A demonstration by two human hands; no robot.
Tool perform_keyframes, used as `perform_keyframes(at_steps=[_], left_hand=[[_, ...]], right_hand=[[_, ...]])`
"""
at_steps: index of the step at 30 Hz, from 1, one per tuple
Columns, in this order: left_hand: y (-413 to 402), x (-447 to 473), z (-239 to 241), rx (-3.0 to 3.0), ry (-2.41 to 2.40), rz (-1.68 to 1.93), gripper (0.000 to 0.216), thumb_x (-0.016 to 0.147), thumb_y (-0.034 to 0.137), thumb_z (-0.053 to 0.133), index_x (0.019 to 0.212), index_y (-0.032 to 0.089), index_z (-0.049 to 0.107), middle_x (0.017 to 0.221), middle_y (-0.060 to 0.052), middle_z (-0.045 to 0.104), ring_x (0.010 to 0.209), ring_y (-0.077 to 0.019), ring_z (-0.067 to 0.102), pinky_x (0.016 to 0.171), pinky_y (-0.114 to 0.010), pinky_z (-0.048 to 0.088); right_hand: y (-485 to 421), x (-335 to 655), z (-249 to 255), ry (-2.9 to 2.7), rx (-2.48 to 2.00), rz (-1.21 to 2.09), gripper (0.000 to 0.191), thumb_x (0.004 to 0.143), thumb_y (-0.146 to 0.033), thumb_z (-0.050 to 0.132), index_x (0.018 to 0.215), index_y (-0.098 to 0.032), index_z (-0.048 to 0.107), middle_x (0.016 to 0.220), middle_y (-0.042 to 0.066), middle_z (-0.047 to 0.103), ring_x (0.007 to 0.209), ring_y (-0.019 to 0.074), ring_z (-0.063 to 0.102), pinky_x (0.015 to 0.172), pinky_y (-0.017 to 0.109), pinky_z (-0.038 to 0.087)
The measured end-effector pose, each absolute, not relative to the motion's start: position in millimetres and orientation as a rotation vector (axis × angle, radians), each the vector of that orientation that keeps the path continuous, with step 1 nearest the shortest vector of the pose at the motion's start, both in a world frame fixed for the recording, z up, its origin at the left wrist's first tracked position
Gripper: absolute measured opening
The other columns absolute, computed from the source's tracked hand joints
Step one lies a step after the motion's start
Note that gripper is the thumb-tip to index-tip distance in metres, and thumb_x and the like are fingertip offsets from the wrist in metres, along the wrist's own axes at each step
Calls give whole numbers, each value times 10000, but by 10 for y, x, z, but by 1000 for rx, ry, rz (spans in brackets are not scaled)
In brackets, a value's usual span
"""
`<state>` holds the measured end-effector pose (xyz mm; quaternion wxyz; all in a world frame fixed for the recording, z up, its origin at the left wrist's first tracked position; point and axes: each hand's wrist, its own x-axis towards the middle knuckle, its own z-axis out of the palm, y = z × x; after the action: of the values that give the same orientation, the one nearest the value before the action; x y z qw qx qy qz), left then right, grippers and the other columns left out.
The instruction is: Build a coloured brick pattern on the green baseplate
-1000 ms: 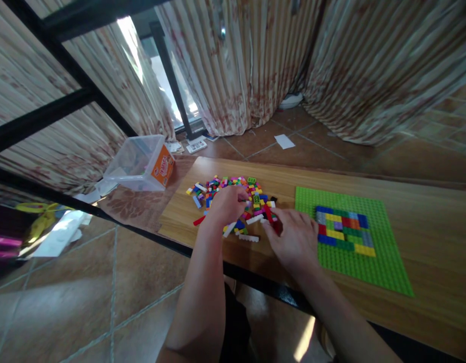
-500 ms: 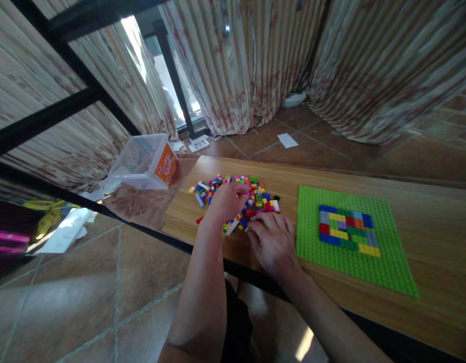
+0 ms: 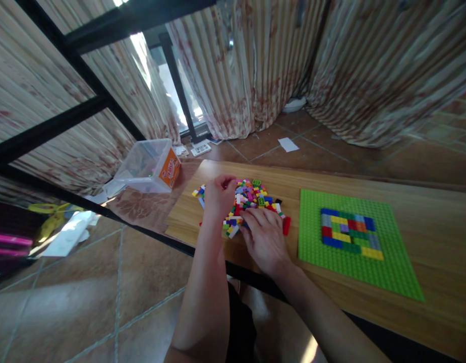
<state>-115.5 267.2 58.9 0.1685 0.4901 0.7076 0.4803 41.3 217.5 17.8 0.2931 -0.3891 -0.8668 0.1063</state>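
Note:
A pile of loose toy bricks (image 3: 251,194) in many colours is spread on the wooden table. My left hand (image 3: 221,194) hangs over the pile's left part with its fingers curled together; their tips are partly hidden, so I cannot make out what is in them. Lower right, my right hand (image 3: 266,236) rests on the near edge of the bricks, fingers stretched forward and slightly apart. Just right of its fingertips lies a red brick (image 3: 286,226). Further right, a green baseplate (image 3: 312,267) bears a flat patch of joined bricks (image 3: 363,226), with a purple one inside.
A clear plastic bin (image 3: 144,179) with an orange label stands beyond the table's left end. The wooden table (image 3: 441,242) continues right of the baseplate. Paper (image 3: 288,144) lies on the tiled floor, before long curtains (image 3: 233,75). A black metal frame (image 3: 104,101) crosses the upper left.
My left hand has shifted left across the pile, uncovering bricks in the middle. My right hand has moved slightly left, and a red brick now shows beside it. The view has tilted a little.

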Motion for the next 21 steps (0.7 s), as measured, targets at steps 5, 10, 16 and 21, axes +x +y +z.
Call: perform_keyframes(at_steps=[5,10,16,21], left_hand=[[2672,-1169,556,1344,1960,1419,181,798,222,584,865,160,741,759,-12,716,701,-134,628,632,-214,472],[2627,-1228,564,1330,1965,1427,170,788,232,597,834,150,738,710,-9,691,670,-128,608,601,-204,451],[2616,-1200,588,1298,1867,1324,175,774,226,608,846,144,744,666,-5,670,587,-111,552,526,-193,398],[2611,-1181,591,1330,1885,1294,169,776,227,610,838,145,744,660,-2,664,587,-113,542,528,-196,386]], right_hand=[[2199,207,116,-2322,-971,341,284,962,-265,487,1178,-225,666,1195,78,679,1120,254,496,972,428,328],[2264,238,120,-2257,-1009,424,213,944,-271,530,1045,-223,711,1041,60,726,1022,236,553,946,404,367],[2369,431,210,-1921,-1125,628,283,946,-346,522,1104,-196,702,1061,83,733,954,218,634,856,362,468],[2397,536,190,-2061,-1154,441,264,935,-275,515,1099,-189,703,1055,97,722,984,253,597,897,408,441]])
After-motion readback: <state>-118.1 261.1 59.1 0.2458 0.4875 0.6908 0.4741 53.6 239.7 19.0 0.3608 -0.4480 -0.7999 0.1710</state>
